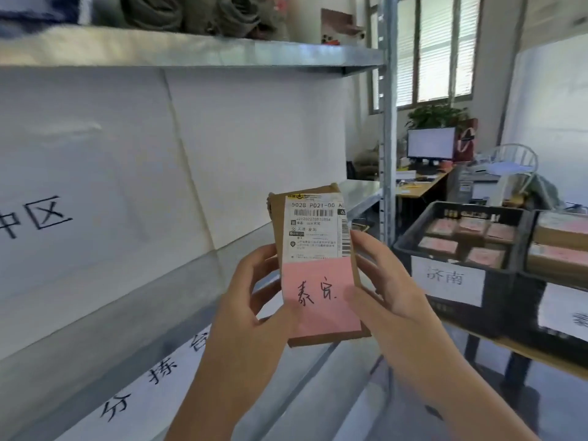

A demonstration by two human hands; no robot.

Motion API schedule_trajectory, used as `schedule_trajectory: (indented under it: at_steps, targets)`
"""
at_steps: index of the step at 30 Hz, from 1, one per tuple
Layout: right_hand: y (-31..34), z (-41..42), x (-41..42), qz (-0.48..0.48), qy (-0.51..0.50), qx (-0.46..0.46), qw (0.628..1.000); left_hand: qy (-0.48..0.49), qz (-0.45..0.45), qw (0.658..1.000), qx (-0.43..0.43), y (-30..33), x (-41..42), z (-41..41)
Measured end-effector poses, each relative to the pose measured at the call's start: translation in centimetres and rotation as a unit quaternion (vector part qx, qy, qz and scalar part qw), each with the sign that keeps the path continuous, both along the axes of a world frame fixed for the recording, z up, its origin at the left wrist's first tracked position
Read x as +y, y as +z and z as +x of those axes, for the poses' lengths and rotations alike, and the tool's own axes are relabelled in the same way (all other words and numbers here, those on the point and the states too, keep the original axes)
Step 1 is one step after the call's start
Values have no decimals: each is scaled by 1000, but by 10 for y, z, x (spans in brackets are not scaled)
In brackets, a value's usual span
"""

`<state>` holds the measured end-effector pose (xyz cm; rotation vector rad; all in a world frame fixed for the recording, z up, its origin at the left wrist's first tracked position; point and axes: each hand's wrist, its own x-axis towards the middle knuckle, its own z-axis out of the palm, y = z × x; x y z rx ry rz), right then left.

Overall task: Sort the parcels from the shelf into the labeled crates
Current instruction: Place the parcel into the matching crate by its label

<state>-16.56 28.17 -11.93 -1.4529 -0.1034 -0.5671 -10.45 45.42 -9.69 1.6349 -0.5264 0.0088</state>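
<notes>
The person holds one parcel (318,265) in front of the chest, above the metal shelf (191,313), with both hands. It is a small flat cardboard box with a white shipping label on the upper half and a pink note (321,300) on the lower half, where a destination is written by hand. The left hand (251,300) holds the left long edge, fingers curled behind the box and the thumb pressing on the pink note. The right hand (381,291) takes the right long edge in the same way, the thumb on the front face and the fingers around the side. Each hand has a closed grip, pinching the parcel between thumb and fingers.

The parcel looks light, because it is thin and the hands carry it without effort. The cardboard seems stiff, so it should keep its shape and should not bend under a pinch. The paper labels are smooth, so a thumb may slip on them; the long edges are the safer place to hold.

To the right stands a black crate (461,249) with a white label (448,281), already holding several similar parcels with pink notes. A second crate (560,268) is beside it, partly out of view. The writing on the parcel does not seem to match the label of the nearer crate, so this parcel probably belongs elsewhere.
</notes>
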Motion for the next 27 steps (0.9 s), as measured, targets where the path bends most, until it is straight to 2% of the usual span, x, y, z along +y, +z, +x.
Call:
schedule_trajectory:
  at_steps: [5, 9, 13, 18, 21, 24, 27]
  targets:
    - [-3, -35, -104, -6, -96, 45, 994, -95, 21, 995, -8, -3, -124, -1]
    - [-21, -70, -174, -37, -238, 100, 965, -217, 52, 974, 25, -15, -228, -6]
    - [-33, -99, -231, -110, -402, 203, 886, -340, 94, 936, 22, -37, -323, -17]
    - [-47, -105, -306, -124, -512, 272, 805, -457, 136, 879, -6, -57, -429, -14]
    - [-53, -98, -349, -148, -594, 312, 727, -514, 159, 843, -15, -69, -484, 16]
    - [-55, -102, -386, -169, -662, 354, 639, -484, 167, 859, 18, -78, -528, 66]
    - [-63, -109, -422, -162, -691, 376, 595, -423, 164, 890, 36, -88, -568, 111]
